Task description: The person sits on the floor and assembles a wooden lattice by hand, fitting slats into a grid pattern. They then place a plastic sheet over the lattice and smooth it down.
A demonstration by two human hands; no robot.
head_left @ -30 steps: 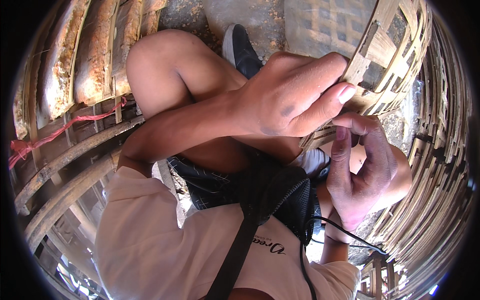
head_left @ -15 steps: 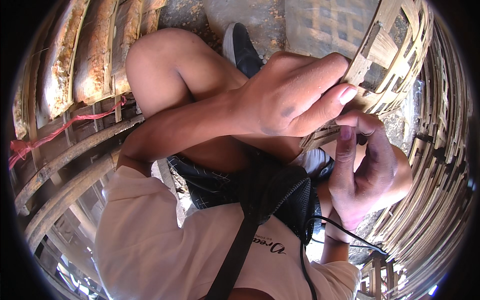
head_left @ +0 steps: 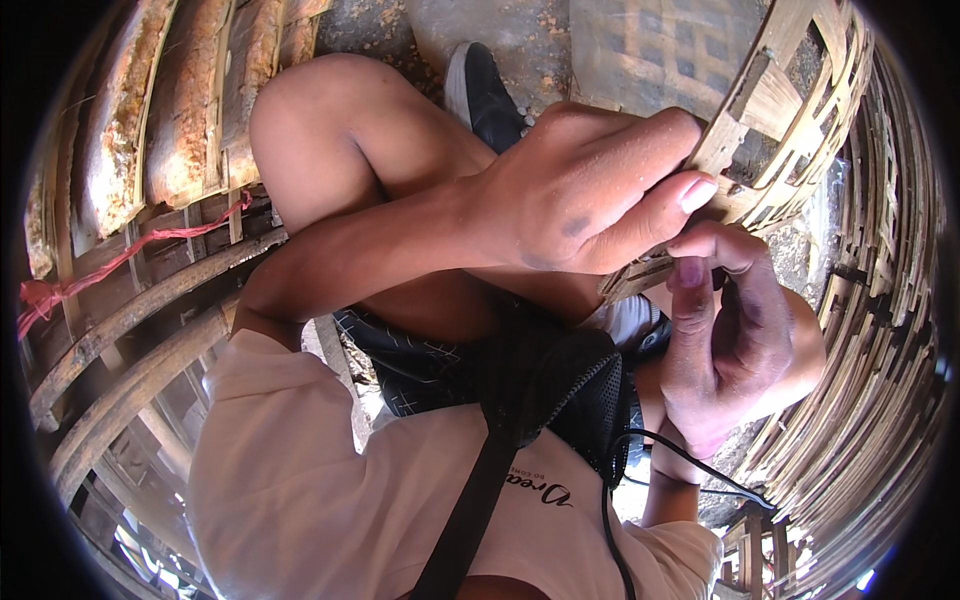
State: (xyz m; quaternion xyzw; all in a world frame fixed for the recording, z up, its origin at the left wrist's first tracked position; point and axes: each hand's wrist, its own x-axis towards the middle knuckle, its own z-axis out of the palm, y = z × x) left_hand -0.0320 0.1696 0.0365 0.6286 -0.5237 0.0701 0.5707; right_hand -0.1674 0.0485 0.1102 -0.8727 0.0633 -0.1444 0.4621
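The woven bamboo basket occupies the upper right of the frame, its rim of flat pale strips tilted toward the centre and its open weave showing dark gaps. The left hand lies at centre right, reaching in from the left side; its fingers are curled closed over the basket rim, with the thumb pressed flat along a loose bamboo strip at the rim's lower edge. The right hand sits directly below, at right of centre, palm turned inward; its fingers are bent nearly closed, and the index fingertip touches the same strip just beside the left thumb. Whether the right hand pinches the strip or only presses on it cannot be determined. A bare knee rises at upper centre left, with a dark shoe above it. A black mesh bag on a strap crosses the white shirt at lower centre. Further bamboo frames curve along the left edge, 1 tied with red cord.
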